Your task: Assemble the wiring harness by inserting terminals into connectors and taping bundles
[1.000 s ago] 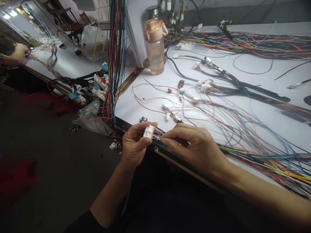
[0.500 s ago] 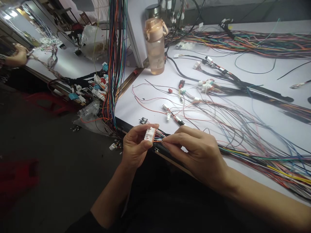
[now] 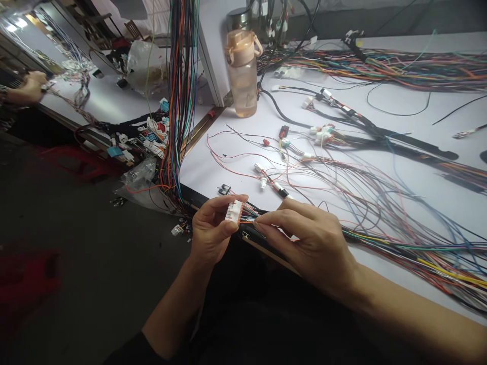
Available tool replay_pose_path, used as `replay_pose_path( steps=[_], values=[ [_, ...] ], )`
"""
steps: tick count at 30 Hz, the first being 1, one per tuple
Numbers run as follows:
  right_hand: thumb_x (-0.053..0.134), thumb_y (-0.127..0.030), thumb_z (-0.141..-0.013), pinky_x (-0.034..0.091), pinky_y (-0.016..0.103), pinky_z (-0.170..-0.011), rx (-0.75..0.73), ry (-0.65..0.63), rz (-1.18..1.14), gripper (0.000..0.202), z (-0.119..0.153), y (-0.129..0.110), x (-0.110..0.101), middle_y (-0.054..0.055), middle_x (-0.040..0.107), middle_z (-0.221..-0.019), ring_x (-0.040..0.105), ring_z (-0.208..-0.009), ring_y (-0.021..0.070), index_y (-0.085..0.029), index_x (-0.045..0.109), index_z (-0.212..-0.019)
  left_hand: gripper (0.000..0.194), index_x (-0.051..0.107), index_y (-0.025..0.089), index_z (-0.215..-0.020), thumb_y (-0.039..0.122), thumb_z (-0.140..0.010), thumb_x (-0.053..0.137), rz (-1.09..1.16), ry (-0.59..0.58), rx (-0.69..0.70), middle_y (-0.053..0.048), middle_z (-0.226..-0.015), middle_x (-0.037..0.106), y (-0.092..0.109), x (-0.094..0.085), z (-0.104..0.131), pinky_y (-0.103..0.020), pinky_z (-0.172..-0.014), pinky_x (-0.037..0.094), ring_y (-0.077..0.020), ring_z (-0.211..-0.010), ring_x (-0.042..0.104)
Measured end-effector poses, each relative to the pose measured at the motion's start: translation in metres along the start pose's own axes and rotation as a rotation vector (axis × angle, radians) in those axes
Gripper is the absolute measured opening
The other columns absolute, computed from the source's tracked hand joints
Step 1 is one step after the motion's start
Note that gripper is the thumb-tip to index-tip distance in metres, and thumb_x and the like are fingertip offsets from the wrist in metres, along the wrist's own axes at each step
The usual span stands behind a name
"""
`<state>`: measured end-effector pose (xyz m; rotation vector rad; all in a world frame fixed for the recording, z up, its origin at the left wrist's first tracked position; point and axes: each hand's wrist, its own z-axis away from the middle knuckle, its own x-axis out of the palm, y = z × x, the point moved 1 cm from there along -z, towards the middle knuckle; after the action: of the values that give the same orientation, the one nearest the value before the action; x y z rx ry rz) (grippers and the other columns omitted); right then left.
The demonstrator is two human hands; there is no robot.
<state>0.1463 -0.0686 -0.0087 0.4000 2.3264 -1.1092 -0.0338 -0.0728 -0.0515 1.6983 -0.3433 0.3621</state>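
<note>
Between the thumb and fingers of my left hand [image 3: 213, 225] is a white multi-pin connector [image 3: 233, 211], held at the table's front edge. Several coloured wires [image 3: 249, 210] run from its right side toward my right hand [image 3: 308, 233]. The thumb and index finger of that hand are pinched on an orange wire [image 3: 247, 221] close to the connector. My right hand's fingers partly hide where the wires lead. A small black connector [image 3: 224, 189] lies on the table just beyond my left hand.
A water bottle [image 3: 243, 76] stands by the partition. Hanging wires [image 3: 181, 91] drop past the table corner at left. Wire harnesses [image 3: 380, 142] spread over the white table [image 3: 213, 172]. Another person's hand [image 3: 34, 86] is at the far left table. A red stool [image 3: 81, 159] stands below.
Both hands keep nearly the same place and hold. My right hand's fingertips have shifted very slightly.
</note>
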Motion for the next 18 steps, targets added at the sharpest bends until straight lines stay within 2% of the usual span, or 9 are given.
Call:
replay_pose_path(
  steps=[9, 18],
  values=[
    [0.059, -0.021, -0.089, 0.04, 0.02, -0.058, 0.247, -0.154, -0.226, 0.015, -0.0014, 0.0014, -0.0031, -0.002, 0.059, -0.066, 0.053, -0.058, 0.0069, -0.018, 0.068, -0.077, 0.033, 0.073, 0.025, -0.1, 0.027, -0.068, 0.082, 0.008, 0.013, 0.015, -0.005, -0.101, 0.074, -0.0032, -0.0002, -0.0009, -0.026, -0.08, 0.056, -0.0144, -0.087, 0.069],
    [0.057, -0.024, -0.091, 0.039, 0.021, -0.058, 0.295, -0.2, -0.275, 0.019, -0.0026, 0.0021, -0.0032, -0.003, 0.057, -0.066, 0.051, -0.059, 0.0073, -0.018, 0.067, -0.077, 0.033, 0.073, 0.024, -0.099, 0.027, -0.067, 0.083, -0.002, 0.007, 0.012, -0.005, -0.1, 0.075, -0.0024, 0.0, -0.0005, -0.025, -0.08, 0.055, -0.0142, -0.086, 0.069]
  ],
)
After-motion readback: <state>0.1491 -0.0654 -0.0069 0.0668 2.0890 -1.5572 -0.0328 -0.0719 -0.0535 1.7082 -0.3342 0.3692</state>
